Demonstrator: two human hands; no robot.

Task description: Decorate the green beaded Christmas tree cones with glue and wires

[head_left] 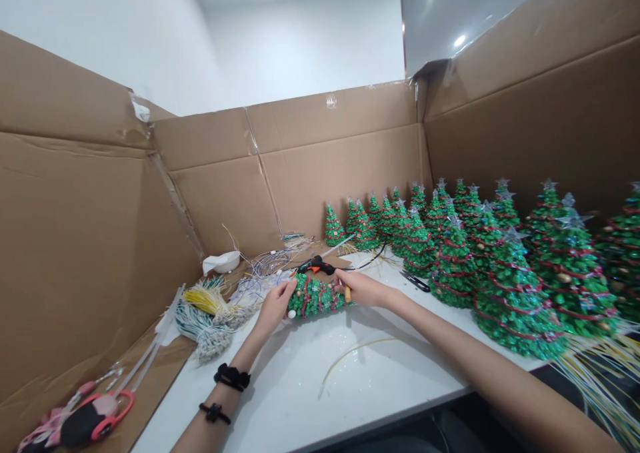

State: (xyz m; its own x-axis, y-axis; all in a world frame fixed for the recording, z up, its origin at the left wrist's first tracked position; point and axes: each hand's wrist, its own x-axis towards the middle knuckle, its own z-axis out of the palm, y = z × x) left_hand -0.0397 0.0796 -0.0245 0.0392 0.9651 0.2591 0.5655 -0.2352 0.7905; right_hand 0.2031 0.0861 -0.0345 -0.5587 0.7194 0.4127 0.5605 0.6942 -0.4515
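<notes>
A small green artificial Christmas tree (pixel 315 297) with red garland lies tilted on its side, just over the white table (pixel 370 386). My left hand (pixel 277 301) grips one end of it, near a white round tip. At the other end, my right hand (pixel 361 288) is closed around a short stick-like piece with an orange-tan end (pixel 348 294); its other end is hidden. Right behind the tree lies a black and orange glue gun (pixel 316 265) with a black cord.
Rows of finished-looking trees (pixel 453 260) with star tops fill the right side. Black snips (pixel 415 281) lie beside them. Bundles of wires (pixel 205 313) are at left, with a pink and black item (pixel 93 420). Cardboard walls (pixel 340 140) enclose the table. A loose yellowish wire (pixel 345 354) lies in front.
</notes>
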